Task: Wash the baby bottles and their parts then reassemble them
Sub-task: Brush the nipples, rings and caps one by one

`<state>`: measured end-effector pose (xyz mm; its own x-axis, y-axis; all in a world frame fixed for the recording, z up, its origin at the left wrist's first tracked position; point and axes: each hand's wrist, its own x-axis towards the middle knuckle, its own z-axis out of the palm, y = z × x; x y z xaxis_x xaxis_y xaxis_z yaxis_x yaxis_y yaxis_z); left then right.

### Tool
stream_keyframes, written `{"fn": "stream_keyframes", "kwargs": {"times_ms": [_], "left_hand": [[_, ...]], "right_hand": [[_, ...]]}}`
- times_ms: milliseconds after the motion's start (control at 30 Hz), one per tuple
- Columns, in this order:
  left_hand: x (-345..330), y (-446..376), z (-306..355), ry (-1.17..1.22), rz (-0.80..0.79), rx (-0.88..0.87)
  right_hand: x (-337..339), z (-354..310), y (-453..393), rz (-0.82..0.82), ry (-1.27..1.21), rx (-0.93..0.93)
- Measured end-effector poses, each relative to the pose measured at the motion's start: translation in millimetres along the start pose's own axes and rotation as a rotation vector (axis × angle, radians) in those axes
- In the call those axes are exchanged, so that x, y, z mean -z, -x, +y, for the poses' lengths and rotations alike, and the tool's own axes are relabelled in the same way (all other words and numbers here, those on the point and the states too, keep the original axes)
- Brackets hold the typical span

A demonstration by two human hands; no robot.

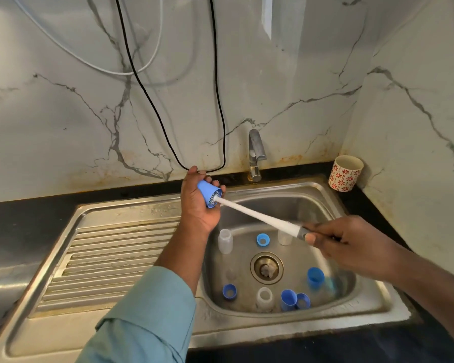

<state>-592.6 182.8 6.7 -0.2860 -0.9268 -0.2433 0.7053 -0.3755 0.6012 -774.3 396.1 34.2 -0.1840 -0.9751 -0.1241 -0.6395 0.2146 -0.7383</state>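
The sink [294,191] holds most of the work to come: three clear bottles [225,241], blue rings [262,239] and blue caps [315,276] lie scattered around the drain, apart from one another, so washing looks barely begun and reassembly untouched. The left hand [197,203] is raised over the basin's far left rim, fingers curled around a blue cap [209,196] tilted mouth-right. The right hand [349,242] grips the bottle brush [260,217] by its handle, with the bristles inside that cap.
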Motion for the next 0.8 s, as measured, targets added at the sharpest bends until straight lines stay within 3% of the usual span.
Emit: {"fn": "stream_keyframes", "kwargs": {"times_ms": [67,133,267,400,467,567,667,733,800], "left_hand": [[-6,0,-1,0.018,0.003,0.023],[-10,-1,4,0.021,0.024,0.040],[3,-1,9,-0.047,0.121,-0.030],[-3,5,12,-0.132,0.078,-0.042],[-8,9,13,-0.138,0.077,-0.040],[-7,17,10,-0.064,0.064,-0.072],[-13,22,14,-0.054,0.047,-0.081],[-10,20,16,-0.021,0.114,-0.074],[-4,17,17,0.015,0.169,-0.084]], "right_hand": [[-7,8,-2,0.121,0.018,-0.092],[-22,10,1,0.149,0.200,-0.150],[-31,-12,19,0.066,0.345,0.106],[-16,-9,12,0.189,0.403,0.018],[-21,-12,18,0.102,0.311,-0.024],[-11,-18,17,-0.079,-0.129,-0.129],[-1,-17,5,-0.041,-0.283,-0.246],[-11,-17,6,0.028,-0.033,-0.204],[-26,-20,15,0.148,0.371,-0.035]]}}
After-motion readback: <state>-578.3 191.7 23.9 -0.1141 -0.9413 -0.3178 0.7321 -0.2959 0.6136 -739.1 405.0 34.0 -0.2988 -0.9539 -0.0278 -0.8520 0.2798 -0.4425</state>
